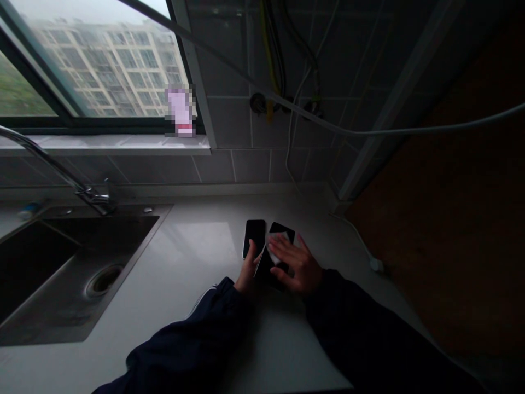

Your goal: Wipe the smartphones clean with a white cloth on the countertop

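My left hand (pixel 247 269) grips the left edge of a dark, flat, phone-like device (pixel 266 268), its thumb up and its other fingers mostly hidden. My right hand (pixel 301 268) lies over that device, fingers stretched forward, pressing a small white cloth or tissue (pixel 275 253) onto its dark face. Much of the device is hidden under this hand. Just beyond my left thumb, a phone (pixel 255 232) with a black screen and light edge rests on the white counter (pixel 205 262).
On the left is a steel sink (pixel 53 323) with a curved faucet (pixel 96 200). A white cable (pixel 356 131) crosses in front of the tiled wall. A white plug (pixel 375 265) hangs at the counter's right edge, beside a brown panel (pixel 459 235). Behind the sink is a window (pixel 123 60).
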Available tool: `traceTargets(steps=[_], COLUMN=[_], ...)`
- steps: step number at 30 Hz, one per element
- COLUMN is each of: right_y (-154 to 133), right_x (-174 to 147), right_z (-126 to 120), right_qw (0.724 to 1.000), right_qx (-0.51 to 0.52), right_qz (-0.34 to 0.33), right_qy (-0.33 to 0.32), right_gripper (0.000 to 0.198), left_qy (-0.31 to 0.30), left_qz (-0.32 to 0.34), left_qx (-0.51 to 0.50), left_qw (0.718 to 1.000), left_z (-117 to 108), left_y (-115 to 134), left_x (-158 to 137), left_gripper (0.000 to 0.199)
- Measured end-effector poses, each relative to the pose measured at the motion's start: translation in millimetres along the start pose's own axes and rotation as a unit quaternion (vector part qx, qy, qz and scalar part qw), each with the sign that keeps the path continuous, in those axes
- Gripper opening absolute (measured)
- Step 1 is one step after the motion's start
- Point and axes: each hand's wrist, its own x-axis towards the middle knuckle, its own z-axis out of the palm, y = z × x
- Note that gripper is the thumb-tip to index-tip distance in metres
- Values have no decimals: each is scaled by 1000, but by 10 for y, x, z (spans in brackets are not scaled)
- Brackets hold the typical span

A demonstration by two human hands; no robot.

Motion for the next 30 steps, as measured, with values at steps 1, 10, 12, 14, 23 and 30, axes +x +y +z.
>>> traceTargets(steps=[1, 10, 12, 14, 23, 30], right_y=[-42, -243, -220, -207, -192, 92], right_x=[-15, -83, -80, -75, 20, 135], right_z=[15, 160, 189, 182, -133, 29], right_qw=[1000, 984, 980, 981, 891, 761], right_qx=[15, 82, 80, 83, 344, 487], right_qz=[-20, -153, -169, -164, 228, 415], right_qy=[-7, 36, 64, 69, 188, 108], right_gripper=[55, 35, 32, 33, 25, 58], left_qy=[21, 76, 69, 71, 45, 46], left_qz=[8, 7, 17, 38, 72, 103], left_qx=[0, -23, -24, -23, 25, 65], left_qw=[1000, 997, 997, 996, 996, 991], left_z=[13, 8, 1, 1, -1, 46], left_y=[6, 46, 54, 62, 67, 5], left_x=[-5, -53, -43, -25, 35, 37], left_gripper=[80, 86, 84, 80, 66, 59])
